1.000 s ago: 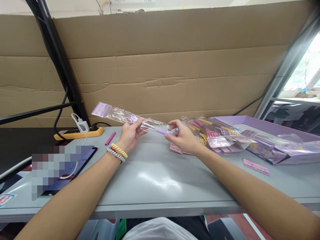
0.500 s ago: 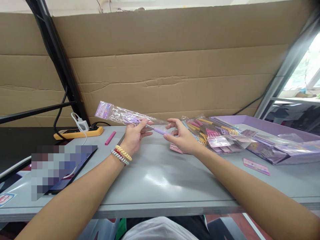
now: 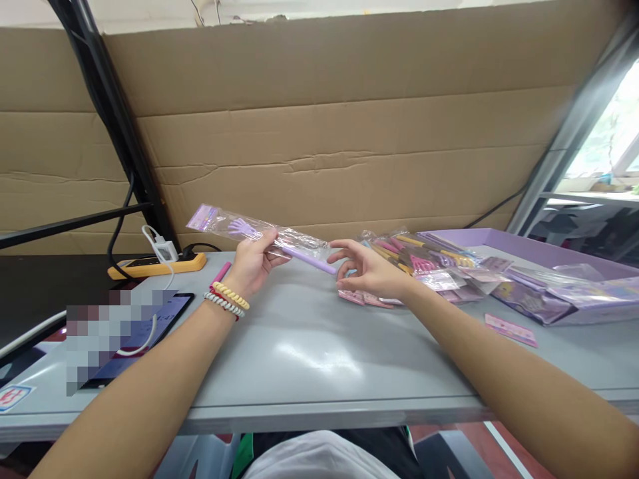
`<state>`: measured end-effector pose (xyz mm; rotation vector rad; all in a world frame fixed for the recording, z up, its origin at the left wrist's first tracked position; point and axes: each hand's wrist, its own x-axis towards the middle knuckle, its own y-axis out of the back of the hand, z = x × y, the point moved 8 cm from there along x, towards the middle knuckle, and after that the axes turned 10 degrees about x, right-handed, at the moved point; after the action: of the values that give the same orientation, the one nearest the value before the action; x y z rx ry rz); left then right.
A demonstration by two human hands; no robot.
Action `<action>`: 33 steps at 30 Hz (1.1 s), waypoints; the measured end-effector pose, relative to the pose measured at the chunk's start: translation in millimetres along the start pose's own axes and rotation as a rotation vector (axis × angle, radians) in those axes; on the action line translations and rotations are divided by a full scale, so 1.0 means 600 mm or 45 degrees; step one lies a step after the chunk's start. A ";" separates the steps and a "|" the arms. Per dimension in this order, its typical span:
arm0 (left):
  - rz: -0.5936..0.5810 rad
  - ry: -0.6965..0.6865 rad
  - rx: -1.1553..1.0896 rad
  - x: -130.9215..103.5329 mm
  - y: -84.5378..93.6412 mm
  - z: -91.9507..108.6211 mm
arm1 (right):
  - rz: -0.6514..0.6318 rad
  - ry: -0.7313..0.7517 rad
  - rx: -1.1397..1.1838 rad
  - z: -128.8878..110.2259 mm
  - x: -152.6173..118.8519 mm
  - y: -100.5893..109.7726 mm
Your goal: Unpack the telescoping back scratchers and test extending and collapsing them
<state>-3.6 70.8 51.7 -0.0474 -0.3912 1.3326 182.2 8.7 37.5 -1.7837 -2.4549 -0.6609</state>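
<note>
My left hand [image 3: 257, 263] is closed around a clear plastic bag [image 3: 224, 219] with a purple printed header at its left end. Inside the bag lies a purple stick [image 3: 309, 261] with a small hand-shaped head toward the header. Bag and stick slant down to the right above the table. Just right of the stick's lower end is my right hand [image 3: 369, 271], its fingers curled apart with nothing between them. Behind and right of it lies a pile of bagged sticks [image 3: 424, 263] in yellow, pink and purple.
A purple box [image 3: 554, 256] with bagged items stands at the right, a pink card [image 3: 511, 330] before it. At the left are a tablet [image 3: 172, 316], a yellow power strip [image 3: 154, 266] and a pink tube [image 3: 220, 273]. Cardboard [image 3: 349, 133] rises behind the table.
The purple stick has slid left, deeper into the bag, its head now nearer the header. My left hand moved slightly left. My right hand has let go of the stick's end and opened.
</note>
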 end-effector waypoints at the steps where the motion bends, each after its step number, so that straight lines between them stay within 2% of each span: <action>1: 0.006 -0.001 0.001 0.002 0.003 0.001 | -0.015 0.013 0.005 0.000 0.000 -0.001; 7: -0.052 0.008 -0.014 0.003 -0.001 -0.001 | 0.055 0.110 -0.039 -0.010 0.001 0.002; 18: -0.079 0.008 0.003 0.004 0.000 -0.002 | 0.046 0.073 0.013 -0.002 0.003 0.007; 29: -0.368 0.057 0.165 -0.028 -0.060 -0.026 | 0.022 0.032 0.029 -0.001 0.000 -0.014; 33: -0.428 0.075 0.221 -0.035 -0.068 -0.034 | 0.028 0.130 -0.042 -0.011 0.000 -0.019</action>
<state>37.1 44.7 38.0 0.1191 -0.2205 1.0254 170.3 3.6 39.8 -1.7388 -2.3693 -0.7749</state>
